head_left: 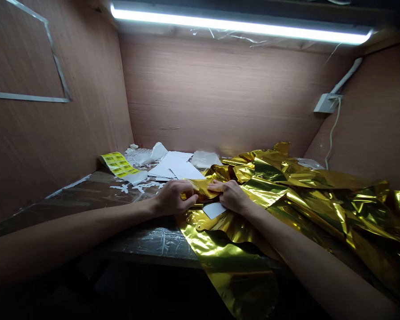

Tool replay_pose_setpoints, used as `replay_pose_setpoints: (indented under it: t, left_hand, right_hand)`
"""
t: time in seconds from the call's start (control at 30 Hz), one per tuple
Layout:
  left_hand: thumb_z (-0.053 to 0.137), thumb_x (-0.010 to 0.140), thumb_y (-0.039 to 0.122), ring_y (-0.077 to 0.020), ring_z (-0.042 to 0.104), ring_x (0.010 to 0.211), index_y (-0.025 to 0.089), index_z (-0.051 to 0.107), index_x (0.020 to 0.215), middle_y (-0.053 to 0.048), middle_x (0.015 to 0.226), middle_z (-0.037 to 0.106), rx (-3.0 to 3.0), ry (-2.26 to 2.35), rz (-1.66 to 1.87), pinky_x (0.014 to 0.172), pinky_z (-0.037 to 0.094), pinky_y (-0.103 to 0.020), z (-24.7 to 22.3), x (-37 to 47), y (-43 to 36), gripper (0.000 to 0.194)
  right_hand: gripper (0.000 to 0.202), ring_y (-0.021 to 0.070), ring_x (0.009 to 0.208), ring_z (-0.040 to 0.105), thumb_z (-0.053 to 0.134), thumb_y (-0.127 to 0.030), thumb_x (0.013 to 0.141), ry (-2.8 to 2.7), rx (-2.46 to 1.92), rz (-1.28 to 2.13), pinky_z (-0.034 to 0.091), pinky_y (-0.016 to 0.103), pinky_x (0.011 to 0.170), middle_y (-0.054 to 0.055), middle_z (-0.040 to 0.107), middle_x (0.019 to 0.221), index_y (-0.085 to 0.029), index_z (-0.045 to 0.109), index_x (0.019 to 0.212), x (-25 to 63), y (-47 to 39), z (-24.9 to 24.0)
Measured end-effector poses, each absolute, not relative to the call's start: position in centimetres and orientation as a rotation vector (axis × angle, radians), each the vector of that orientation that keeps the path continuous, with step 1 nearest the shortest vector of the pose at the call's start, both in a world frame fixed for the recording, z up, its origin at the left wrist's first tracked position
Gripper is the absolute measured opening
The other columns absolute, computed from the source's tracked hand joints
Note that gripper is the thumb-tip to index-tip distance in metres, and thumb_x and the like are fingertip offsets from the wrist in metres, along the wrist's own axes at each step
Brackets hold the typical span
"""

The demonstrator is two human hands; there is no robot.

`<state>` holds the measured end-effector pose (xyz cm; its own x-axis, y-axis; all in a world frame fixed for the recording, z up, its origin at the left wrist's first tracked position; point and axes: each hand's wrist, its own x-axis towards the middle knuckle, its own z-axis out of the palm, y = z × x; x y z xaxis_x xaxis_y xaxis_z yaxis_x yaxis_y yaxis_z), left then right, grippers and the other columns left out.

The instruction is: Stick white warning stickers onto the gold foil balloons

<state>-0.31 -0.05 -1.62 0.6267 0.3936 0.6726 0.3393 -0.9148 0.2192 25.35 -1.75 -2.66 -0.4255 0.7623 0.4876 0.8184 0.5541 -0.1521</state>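
Observation:
Shiny gold foil [270, 186], looking like flat foil balloons, spreads over the right half of the table and hangs over its front edge. My left hand [175, 198] is closed, its thumb and curled fingers pinching a folded edge of the foil. Beside it, my right hand [231, 195] presses down on the same folded part, fingers pointing left and close together. A white card [214, 210] lies on the foil, partly under my right hand. What is under the right fingers besides foil is hidden.
White sheets [180, 165] and a clear plastic bag [206, 159] lie behind my hands. A yellow sticker sheet [119, 164] and white scraps [140, 186] are to the left. Wooden walls enclose the table [156, 242], under a tube light [240, 27]. A cable [333, 133] hangs at right.

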Motion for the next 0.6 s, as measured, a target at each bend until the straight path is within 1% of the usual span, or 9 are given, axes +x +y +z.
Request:
replay_pose_setpoints:
  t: [0.07, 0.1, 0.13, 0.23, 0.33, 0.4, 0.5, 0.57, 0.6]
  left_hand:
    - [0.061, 0.085, 0.022, -0.0197, 0.062, 0.072, 0.018, 0.059, 0.074, -0.005, 0.076, 0.065, 2.735, 0.747, 1.343, 0.07, 0.052, -0.034, -1.6, -0.3, 0.1, 0.012]
    - [0.06, 0.084, 0.019, -0.0217, 0.063, 0.081, 0.018, 0.059, 0.08, -0.007, 0.084, 0.065, 2.725, 0.77, 1.387, 0.076, 0.053, -0.037, -1.6, -0.3, 0.3, 0.004]
    - [0.058, 0.082, 0.016, -0.0238, 0.063, 0.09, 0.017, 0.059, 0.085, -0.009, 0.093, 0.066, 2.716, 0.774, 1.415, 0.083, 0.054, -0.04, -1.5, -0.3, 0.4, 0.003]
    - [0.052, 0.085, 0.014, -0.0275, 0.061, 0.114, 0.017, 0.062, 0.101, -0.012, 0.117, 0.065, 2.71, 0.722, 1.375, 0.102, 0.049, -0.048, -1.4, -0.5, 0.8, 0.019]
    - [0.05, 0.096, 0.026, -0.0283, 0.055, 0.13, 0.019, 0.062, 0.119, -0.011, 0.139, 0.058, 2.712, 0.721, 1.346, 0.112, 0.044, -0.05, -1.6, -0.6, 1.1, 0.026]
    - [0.051, 0.099, 0.033, -0.0293, 0.046, 0.141, 0.019, 0.054, 0.134, -0.014, 0.151, 0.048, 2.687, 0.725, 1.447, 0.118, 0.038, -0.05, -1.7, -0.6, 1.3, 0.038]
    - [0.049, 0.101, 0.037, -0.0295, 0.033, 0.151, 0.017, 0.038, 0.149, -0.017, 0.16, 0.037, 2.622, 0.712, 1.586, 0.125, 0.029, -0.052, -1.8, -0.6, 1.3, 0.054]
    - [0.046, 0.103, 0.039, -0.0288, 0.032, 0.152, 0.019, 0.039, 0.152, -0.015, 0.163, 0.035, 2.623, 0.705, 1.529, 0.126, 0.027, -0.051, -1.6, -0.6, 1.2, 0.053]
    - [0.043, 0.104, 0.04, -0.0284, 0.034, 0.152, 0.02, 0.042, 0.151, -0.013, 0.163, 0.038, 2.641, 0.695, 1.45, 0.125, 0.028, -0.05, -1.6, -0.6, 1.1, 0.051]
  right_hand:
    - [0.067, 0.0198, 0.128, 0.063, 0.048, 0.008, 0.07, -2.261, -1.255, -0.092, 0.046, 0.031, 0.115, -0.001, 0.074, 0.123, -0.024, 0.077, 0.12, 25.5, -1.6, -2.8]
    - [0.066, 0.0191, 0.127, 0.064, 0.049, 0.008, 0.069, -2.245, -1.254, -0.061, 0.046, 0.03, 0.116, -0.002, 0.073, 0.123, -0.025, 0.078, 0.119, 25.6, -1.5, -2.8]
    - [0.066, 0.0187, 0.127, 0.065, 0.049, 0.008, 0.068, -2.227, -1.263, -0.03, 0.046, 0.03, 0.116, -0.002, 0.073, 0.123, -0.025, 0.078, 0.118, 25.7, -1.5, -2.8]
    - [0.066, 0.0196, 0.126, 0.065, 0.052, 0.008, 0.066, -2.168, -1.315, 0.023, 0.045, 0.03, 0.116, -0.001, 0.074, 0.122, -0.024, 0.078, 0.118, 26.0, -1.4, -2.6]
    - [0.066, 0.0216, 0.128, 0.064, 0.052, 0.008, 0.065, -2.209, -1.305, 0.0, 0.047, 0.028, 0.113, -0.001, 0.071, 0.128, -0.026, 0.08, 0.115, 26.2, -1.7, -2.2]
    - [0.066, 0.0224, 0.131, 0.061, 0.05, 0.008, 0.064, -2.28, -1.278, -0.027, 0.048, 0.026, 0.111, 0.0, 0.068, 0.132, -0.026, 0.081, 0.112, 26.3, -1.8, -2.1]
    - [0.07, 0.0237, 0.137, 0.055, 0.05, 0.007, 0.065, -2.364, -1.277, -0.067, 0.046, 0.028, 0.113, 0.002, 0.069, 0.133, -0.023, 0.077, 0.122, 26.4, -1.9, -2.1]
    - [0.072, 0.0246, 0.141, 0.052, 0.05, 0.007, 0.067, -2.417, -1.29, -0.113, 0.045, 0.032, 0.115, 0.003, 0.068, 0.135, -0.022, 0.073, 0.128, 26.2, -2.0, -2.0]
    - [0.071, 0.0248, 0.142, 0.05, 0.05, 0.006, 0.068, -2.442, -1.303, -0.148, 0.045, 0.034, 0.115, 0.003, 0.067, 0.137, -0.022, 0.072, 0.13, 26.0, -2.1, -1.9]
